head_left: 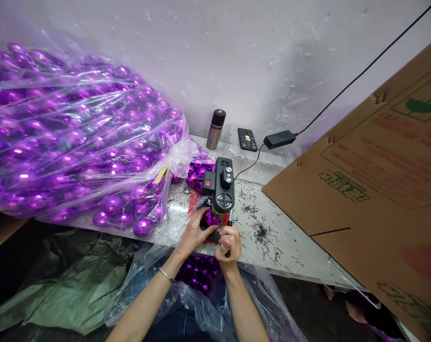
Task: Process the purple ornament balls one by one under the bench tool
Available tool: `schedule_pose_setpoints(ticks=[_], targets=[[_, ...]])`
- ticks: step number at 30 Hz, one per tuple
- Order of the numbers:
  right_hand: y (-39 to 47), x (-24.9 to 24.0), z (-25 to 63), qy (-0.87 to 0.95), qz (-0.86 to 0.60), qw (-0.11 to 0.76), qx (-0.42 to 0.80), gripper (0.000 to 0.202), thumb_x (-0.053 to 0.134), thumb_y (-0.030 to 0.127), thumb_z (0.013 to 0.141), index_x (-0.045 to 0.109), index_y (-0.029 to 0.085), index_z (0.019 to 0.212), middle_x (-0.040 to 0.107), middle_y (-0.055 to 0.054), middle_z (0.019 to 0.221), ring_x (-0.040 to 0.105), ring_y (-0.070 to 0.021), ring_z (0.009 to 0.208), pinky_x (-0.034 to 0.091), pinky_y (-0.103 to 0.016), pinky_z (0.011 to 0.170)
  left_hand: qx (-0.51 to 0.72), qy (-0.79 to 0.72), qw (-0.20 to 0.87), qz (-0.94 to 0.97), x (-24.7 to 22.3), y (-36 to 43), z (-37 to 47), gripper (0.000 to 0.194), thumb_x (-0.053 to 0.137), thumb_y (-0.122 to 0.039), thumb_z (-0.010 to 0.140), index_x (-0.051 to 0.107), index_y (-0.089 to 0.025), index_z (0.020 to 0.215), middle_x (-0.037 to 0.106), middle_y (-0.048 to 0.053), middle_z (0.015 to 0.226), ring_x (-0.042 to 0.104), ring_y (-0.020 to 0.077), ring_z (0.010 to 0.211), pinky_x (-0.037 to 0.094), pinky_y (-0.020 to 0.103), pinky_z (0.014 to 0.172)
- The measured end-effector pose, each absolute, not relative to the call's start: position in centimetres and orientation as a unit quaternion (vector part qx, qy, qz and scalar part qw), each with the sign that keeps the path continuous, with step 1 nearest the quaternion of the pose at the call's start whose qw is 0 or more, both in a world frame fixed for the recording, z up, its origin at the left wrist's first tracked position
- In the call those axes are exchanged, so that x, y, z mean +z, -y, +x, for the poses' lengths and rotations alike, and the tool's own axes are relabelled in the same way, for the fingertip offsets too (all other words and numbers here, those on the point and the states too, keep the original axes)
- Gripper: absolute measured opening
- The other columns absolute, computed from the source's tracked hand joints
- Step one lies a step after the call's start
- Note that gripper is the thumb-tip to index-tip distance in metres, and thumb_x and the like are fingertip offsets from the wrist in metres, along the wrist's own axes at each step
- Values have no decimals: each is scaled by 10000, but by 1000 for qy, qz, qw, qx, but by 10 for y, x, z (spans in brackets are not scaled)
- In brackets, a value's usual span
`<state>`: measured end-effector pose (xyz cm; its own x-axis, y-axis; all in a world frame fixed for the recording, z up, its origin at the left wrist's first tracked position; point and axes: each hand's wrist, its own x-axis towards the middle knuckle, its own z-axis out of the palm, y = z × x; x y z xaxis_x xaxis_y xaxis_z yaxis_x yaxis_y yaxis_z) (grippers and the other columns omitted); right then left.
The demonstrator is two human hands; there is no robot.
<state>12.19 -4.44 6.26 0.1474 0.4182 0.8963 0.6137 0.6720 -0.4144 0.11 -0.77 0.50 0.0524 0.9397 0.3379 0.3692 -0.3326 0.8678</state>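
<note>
A small black machine [224, 185] with a red switch stands on the white table. Under its front end sits a shiny purple ball [211, 217], with my left hand [194, 231] curled round its near left side, thumb and fingers on it. Just to the right, my right hand [229, 243] is wrapped round the dark handle of a lever that joins the machine by a metal rod. More purple balls [200, 171] lie behind the machine, and others [199, 273] rest in clear plastic over my lap.
A big clear bag of purple balls [76, 137] fills the left. Behind stand a bottle [215, 129], a phone [247, 139] and a power adapter [279, 139] with its cable. A cardboard box [372, 180] is at right; black bits [261, 232] litter the table [290, 247].
</note>
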Motion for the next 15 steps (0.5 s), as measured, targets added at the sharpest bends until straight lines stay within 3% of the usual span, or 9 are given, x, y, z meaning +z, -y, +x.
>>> schedule_pose_setpoints(ticks=[7,10,15], targets=[[47,118,120,610,-429,666,-1,379,407,165,1009,462,221,639,498,19,610,563,-136,606,425,-286,569,482,-489,292,666,6,2,2,556,809,-425,822,623,-215,1303,708,135,1288,664,311,1244,487,529,1116],[48,148,118,589,-463,661,50,384,430,193,1018,449,222,636,495,20,621,542,-130,609,413,-293,584,497,-487,286,659,9,5,1,560,800,-467,830,621,-209,1295,710,139,1281,662,322,1251,497,545,1108],[50,152,117,598,-456,658,49,391,421,184,1025,442,221,637,487,21,622,536,-129,622,402,-297,595,512,-477,222,679,-6,65,-6,654,771,-529,847,552,-248,1395,700,139,1305,670,321,1255,551,513,1076]])
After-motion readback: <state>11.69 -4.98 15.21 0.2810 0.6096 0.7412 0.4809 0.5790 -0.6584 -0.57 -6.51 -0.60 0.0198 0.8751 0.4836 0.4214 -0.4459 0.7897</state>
